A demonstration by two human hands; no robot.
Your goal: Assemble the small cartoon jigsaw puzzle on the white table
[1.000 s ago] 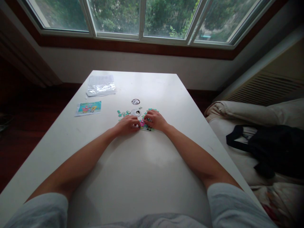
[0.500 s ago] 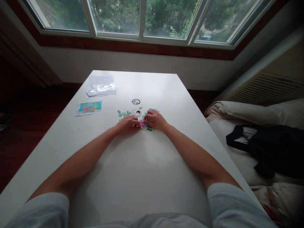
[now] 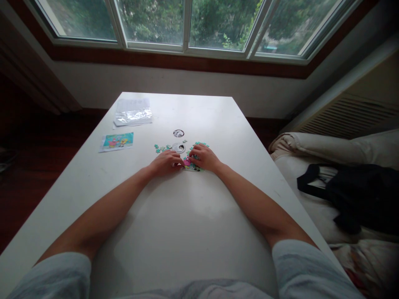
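Note:
A small teal and pink jigsaw puzzle [image 3: 190, 164] lies partly joined on the white table [image 3: 174, 220]. My left hand [image 3: 165, 162] rests beside it with fingers curled, fingertips pinched at its left edge. My right hand [image 3: 204, 158] lies over the puzzle's right side, fingers bent and pressing on the pieces. Loose teal pieces [image 3: 160, 148] are scattered just beyond my left hand. What my fingertips hold is too small to make out.
A round tin [image 3: 178, 147] and its lid [image 3: 178, 133] sit behind the puzzle. A reference picture [image 3: 116, 141] and a clear plastic bag [image 3: 132, 112] lie at the far left. A bed with a black bag [image 3: 358, 195] stands right of the table. Windows run along the back.
My left hand has shifted slightly left and back from the puzzle's edge. My right hand has stayed in place.

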